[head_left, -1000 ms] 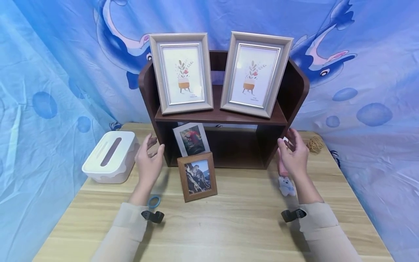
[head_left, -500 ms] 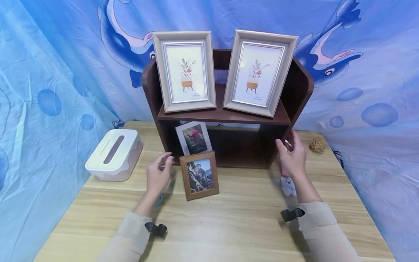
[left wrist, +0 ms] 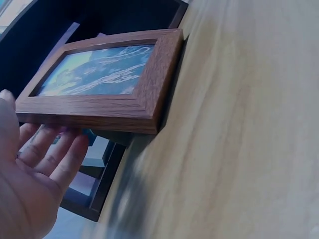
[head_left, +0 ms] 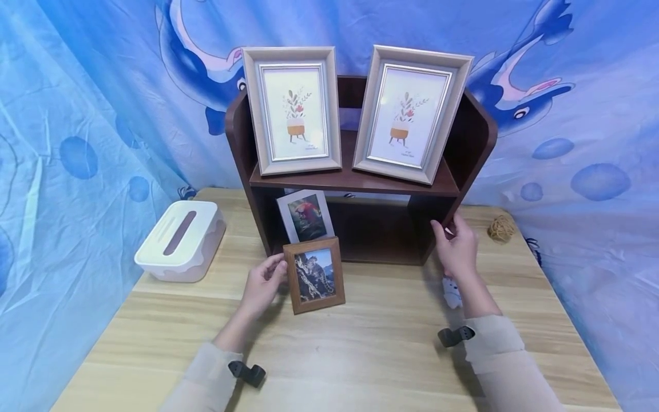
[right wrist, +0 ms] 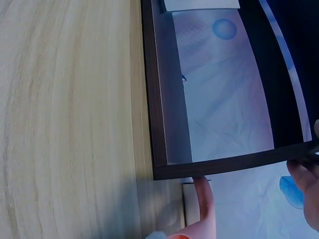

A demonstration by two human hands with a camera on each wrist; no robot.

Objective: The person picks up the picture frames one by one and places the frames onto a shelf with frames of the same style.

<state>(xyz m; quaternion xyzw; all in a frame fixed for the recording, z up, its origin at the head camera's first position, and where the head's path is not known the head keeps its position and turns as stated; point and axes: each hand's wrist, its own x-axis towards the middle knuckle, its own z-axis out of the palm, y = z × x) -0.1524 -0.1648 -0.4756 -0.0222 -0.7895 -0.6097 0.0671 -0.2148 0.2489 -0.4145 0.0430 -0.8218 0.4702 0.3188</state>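
Note:
A brown wooden picture frame (head_left: 315, 276) with a leopard photo leans upright on the table, before the dark brown shelf unit (head_left: 381, 184). At the frame's left edge is my left hand (head_left: 261, 289); in the left wrist view its fingers (left wrist: 67, 162) reach behind that edge, with the thumb apart at a corner. My right hand (head_left: 458, 250) pinches the shelf's right side panel (right wrist: 229, 164), thumb inside and fingers outside. A white frame with a parrot photo (head_left: 308, 216) leans in the lower compartment, its bottom partly hidden by the wooden frame.
Two large beige frames, the left frame (head_left: 293, 111) and right frame (head_left: 412, 114), stand on the upper shelf. A white tissue box (head_left: 180, 240) sits left. Near my right hand is a small white bear figure (head_left: 452, 293); a wicker ball (head_left: 501, 229) lies farther right.
My left hand has moved right and nearer, from beside the tissue box to the wooden frame's left edge. My right hand has shifted slightly and closed in on the shelf's side panel.

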